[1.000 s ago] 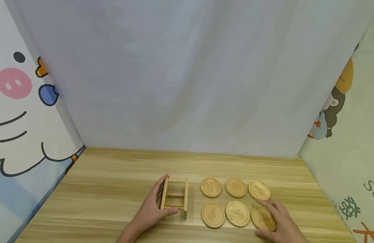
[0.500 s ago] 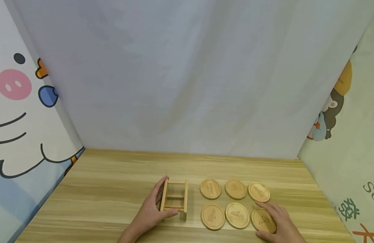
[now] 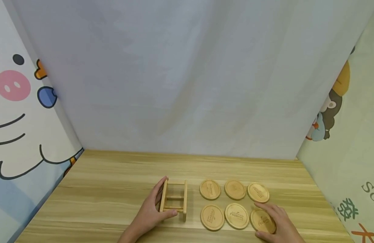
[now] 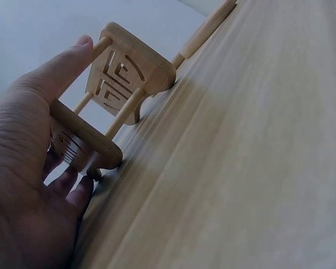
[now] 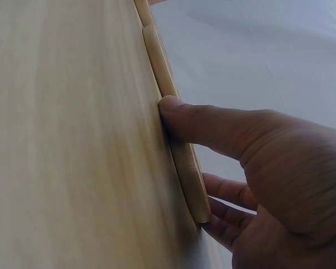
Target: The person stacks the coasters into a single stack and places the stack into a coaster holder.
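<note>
My left hand (image 3: 149, 211) grips the left end of a small wooden coaster holder (image 3: 185, 199), thumb along its near side and fingers round the back. In the left wrist view the holder's far end panel (image 4: 148, 70) shows cut-out slots, and round rods join it to the near panel. Over at the right, my right hand (image 3: 281, 224) holds a round wooden coaster (image 3: 261, 221) by its rim, thumb at the near edge and fingertips at the far edge. This coaster (image 5: 187, 174) lies flat at the tabletop in the right wrist view.
More engraved round coasters lie flat in two rows between the hands, among them a back-left coaster (image 3: 210, 189) and a front-left coaster (image 3: 212, 217). A pale curtain (image 3: 187, 84) rises behind the wooden table (image 3: 114, 175). Cartoon-printed panels flank both sides.
</note>
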Tool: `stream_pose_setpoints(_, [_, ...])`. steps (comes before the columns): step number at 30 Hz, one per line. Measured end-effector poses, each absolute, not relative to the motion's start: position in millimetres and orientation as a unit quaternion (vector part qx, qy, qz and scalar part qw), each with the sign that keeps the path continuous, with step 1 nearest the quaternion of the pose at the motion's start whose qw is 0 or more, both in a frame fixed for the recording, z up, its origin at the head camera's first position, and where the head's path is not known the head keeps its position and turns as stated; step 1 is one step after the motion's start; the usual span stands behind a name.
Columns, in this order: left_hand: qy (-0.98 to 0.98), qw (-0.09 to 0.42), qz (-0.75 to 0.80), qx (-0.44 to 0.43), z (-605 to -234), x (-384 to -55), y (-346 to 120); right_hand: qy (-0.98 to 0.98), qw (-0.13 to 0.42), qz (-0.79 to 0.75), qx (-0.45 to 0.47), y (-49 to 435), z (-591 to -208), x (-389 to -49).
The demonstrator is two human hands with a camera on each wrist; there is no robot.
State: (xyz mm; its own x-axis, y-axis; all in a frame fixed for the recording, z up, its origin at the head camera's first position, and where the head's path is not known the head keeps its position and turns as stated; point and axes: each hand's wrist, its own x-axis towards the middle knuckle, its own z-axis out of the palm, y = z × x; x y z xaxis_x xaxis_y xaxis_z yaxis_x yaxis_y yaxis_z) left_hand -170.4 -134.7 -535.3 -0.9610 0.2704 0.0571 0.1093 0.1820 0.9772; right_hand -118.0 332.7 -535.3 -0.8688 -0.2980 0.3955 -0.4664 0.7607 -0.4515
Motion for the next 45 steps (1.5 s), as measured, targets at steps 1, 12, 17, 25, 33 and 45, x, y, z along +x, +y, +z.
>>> stream_pose_setpoints(1, [0.766,0.064,0.627,0.124,-535.4,-170.3,-134.7,-0.926,0.152,0.277,0.206,332.5,-535.1,-117.9])
stream_pose_setpoints(12, [0.766,0.063,0.627,0.123,-536.9,-170.5,-135.0,-0.930,0.154,0.270,0.196,332.7,-532.7,-117.7])
stream_pose_setpoints(17, [0.767,0.063,0.626,0.123,-536.8,-171.0,-134.7,-0.932,0.150,0.271,0.186,332.4,-531.8,-116.6])
stream_pose_setpoints(25, [0.767,0.064,0.626,0.124,-538.2,-171.6,-134.8,-0.933,0.182,0.262,0.164,326.8,-526.0,-115.0])
stream_pose_setpoints(33, [0.768,0.060,0.625,0.124,-539.6,-171.2,-135.0,-0.932,0.180,0.275,0.153,320.7,-519.6,-114.4])
stream_pose_setpoints(45, [0.771,0.056,0.622,0.125,-539.6,-170.5,-134.2,-0.921,0.214,0.260,0.195,313.8,-518.5,-120.6])
